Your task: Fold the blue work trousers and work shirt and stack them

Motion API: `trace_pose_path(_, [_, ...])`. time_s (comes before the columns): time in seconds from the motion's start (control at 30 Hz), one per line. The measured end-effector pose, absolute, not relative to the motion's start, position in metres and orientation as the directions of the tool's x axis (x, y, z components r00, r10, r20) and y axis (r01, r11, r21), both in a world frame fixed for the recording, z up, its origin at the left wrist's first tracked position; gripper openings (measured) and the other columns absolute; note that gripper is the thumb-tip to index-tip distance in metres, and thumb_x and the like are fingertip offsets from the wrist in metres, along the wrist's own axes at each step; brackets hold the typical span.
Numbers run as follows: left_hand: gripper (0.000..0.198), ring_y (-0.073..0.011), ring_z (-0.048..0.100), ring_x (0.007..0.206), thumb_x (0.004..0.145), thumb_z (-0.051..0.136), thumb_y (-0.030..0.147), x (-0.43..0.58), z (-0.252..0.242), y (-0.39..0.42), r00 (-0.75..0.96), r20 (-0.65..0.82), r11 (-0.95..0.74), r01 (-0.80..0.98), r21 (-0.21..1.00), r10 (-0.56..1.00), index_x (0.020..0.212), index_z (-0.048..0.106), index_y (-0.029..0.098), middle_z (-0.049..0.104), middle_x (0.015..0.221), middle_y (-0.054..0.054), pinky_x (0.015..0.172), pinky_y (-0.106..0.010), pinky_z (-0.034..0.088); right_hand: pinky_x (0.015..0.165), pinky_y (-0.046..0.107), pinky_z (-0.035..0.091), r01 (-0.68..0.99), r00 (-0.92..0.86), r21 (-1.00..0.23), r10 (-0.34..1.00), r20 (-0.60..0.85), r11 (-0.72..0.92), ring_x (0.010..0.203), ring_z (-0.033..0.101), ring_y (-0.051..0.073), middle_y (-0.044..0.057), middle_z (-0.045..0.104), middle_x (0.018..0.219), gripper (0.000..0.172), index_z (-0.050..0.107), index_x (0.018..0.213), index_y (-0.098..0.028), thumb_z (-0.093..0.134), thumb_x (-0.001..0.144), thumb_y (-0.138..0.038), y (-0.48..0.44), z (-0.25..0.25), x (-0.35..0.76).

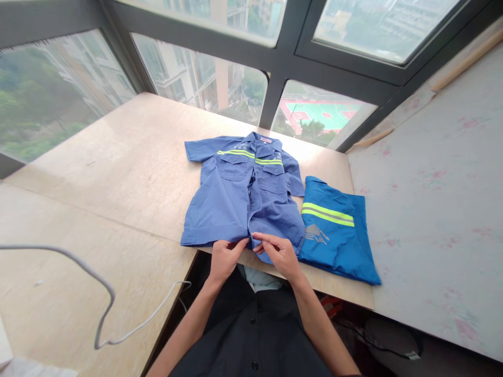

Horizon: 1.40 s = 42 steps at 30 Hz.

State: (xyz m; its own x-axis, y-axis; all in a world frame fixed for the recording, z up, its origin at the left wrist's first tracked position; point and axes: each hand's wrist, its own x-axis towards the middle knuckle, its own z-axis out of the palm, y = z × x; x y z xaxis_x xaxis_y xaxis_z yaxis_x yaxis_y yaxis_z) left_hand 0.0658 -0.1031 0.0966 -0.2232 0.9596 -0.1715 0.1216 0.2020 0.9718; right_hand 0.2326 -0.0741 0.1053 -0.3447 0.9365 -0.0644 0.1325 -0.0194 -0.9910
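Observation:
A blue short-sleeved work shirt (223,204) lies front up on the table, collar toward the window, with yellow-green reflective stripes and two flap pockets. Its front placket hangs partly open down the middle. My left hand (226,257) pinches the bottom hem of the shirt just left of the front opening. Close beside it, my right hand (280,252) has its thumb and forefinger pressed on the other front edge near the hem. Whether a button sits between the fingers is too small to tell. Right of the shirt lies a folded brighter blue garment (336,241) with a striped band and grey print.
The pale tabletop (129,157) reaches back to the window frame (220,39). A grey cable (108,290) curls across the left side. A patterned wall (436,209) stands on the right. A dark gap with stored items lies below the table's front edge.

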Motion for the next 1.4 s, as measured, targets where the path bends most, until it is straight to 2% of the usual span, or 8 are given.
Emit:
trace_pose_path(0.2, [0.023,-0.0197,0.064,0.065,0.071,0.075,0.036,0.069,0.087,-0.100,-0.155,-0.283,0.270,-0.100,0.958,0.947,0.068,0.075,0.013,0.072,0.071,-0.007,0.064,-0.028,0.051,0.060,0.025,0.052,0.244,-0.282,-0.966,0.959,0.011,0.083,0.065,0.064,0.014,0.005,0.070,0.084,0.016,0.075,0.092,-0.019,0.068,0.082,-0.029,-0.069,0.101,0.229])
trace_pose_path(0.4, [0.034,-0.0216,0.066,0.070,0.068,0.077,0.044,0.071,0.080,-0.101,-0.126,-0.386,0.350,-0.238,0.906,0.914,0.072,0.073,0.011,0.071,0.074,-0.010,0.069,-0.030,0.053,0.060,0.025,0.045,0.386,-0.274,-0.902,0.957,0.089,0.194,0.068,0.059,0.014,0.004,0.067,0.078,0.016,0.071,0.079,-0.019,0.064,0.086,-0.031,-0.071,0.100,0.224])
trace_pose_path(0.53, [0.041,-0.0178,0.061,0.058,0.076,0.068,0.054,0.070,0.091,-0.116,-0.037,-0.441,0.437,-0.077,0.896,0.897,0.072,0.070,0.013,0.068,0.069,-0.008,0.053,-0.025,0.045,0.059,0.026,0.044,0.421,-0.223,-0.881,0.966,0.130,0.216,0.065,0.057,0.014,0.003,0.065,0.073,0.020,0.068,0.075,-0.019,0.061,0.088,-0.033,-0.073,0.101,0.225])
trace_pose_path(0.63, [0.039,-0.0123,0.050,0.051,0.078,0.068,0.049,0.073,0.104,-0.129,-0.164,-0.278,0.304,0.169,0.938,0.947,0.059,0.061,0.016,0.057,0.055,-0.003,0.052,-0.023,0.039,0.061,0.027,0.044,0.450,-0.226,-0.862,0.963,0.144,0.234,0.066,0.057,0.015,0.004,0.065,0.073,0.022,0.067,0.074,-0.019,0.061,0.089,-0.034,-0.073,0.100,0.225])
trace_pose_path(0.7, [0.028,-0.0123,0.051,0.056,0.075,0.072,0.044,0.076,0.110,-0.132,-0.308,-0.138,0.215,0.234,0.948,0.941,0.072,0.066,0.017,0.059,0.063,-0.002,0.056,-0.023,0.040,0.063,0.027,0.045,0.455,-0.247,-0.855,0.957,0.149,0.250,0.068,0.058,0.015,0.004,0.066,0.074,0.021,0.067,0.075,-0.019,0.060,0.089,-0.033,-0.074,0.100,0.225])
trace_pose_path(0.8, [0.035,-0.0166,0.059,0.071,0.070,0.078,0.039,0.078,0.110,-0.125,-0.375,-0.069,0.159,0.216,0.963,0.925,0.098,0.071,0.020,0.065,0.084,-0.005,0.067,-0.025,0.045,0.065,0.027,0.045,0.447,-0.272,-0.856,0.951,0.146,0.259,0.071,0.060,0.016,0.004,0.066,0.076,0.020,0.067,0.078,-0.019,0.056,0.092,-0.029,-0.076,0.101,0.223])
trace_pose_path(0.97, [0.017,-0.0204,0.062,0.079,0.079,0.069,0.034,0.077,0.095,-0.111,-0.253,-0.131,0.174,0.160,0.972,0.959,0.085,0.075,0.020,0.070,0.084,-0.007,0.074,-0.028,0.047,0.065,0.026,0.046,0.387,-0.301,-0.893,0.947,0.113,0.230,0.068,0.061,0.015,0.004,0.065,0.075,0.021,0.067,0.082,-0.019,0.052,0.094,-0.026,-0.077,0.107,0.222])
trace_pose_path(1.4, [0.025,-0.0201,0.064,0.081,0.081,0.067,0.037,0.079,0.102,-0.115,-0.178,-0.166,0.192,0.141,0.971,0.970,0.093,0.075,0.017,0.072,0.090,-0.008,0.075,-0.026,0.048,0.063,0.025,0.045,0.438,-0.267,-0.870,0.957,0.115,0.226,0.066,0.057,0.014,0.002,0.062,0.073,0.015,0.063,0.074,-0.019,0.060,0.087,-0.026,-0.078,0.093,0.218])
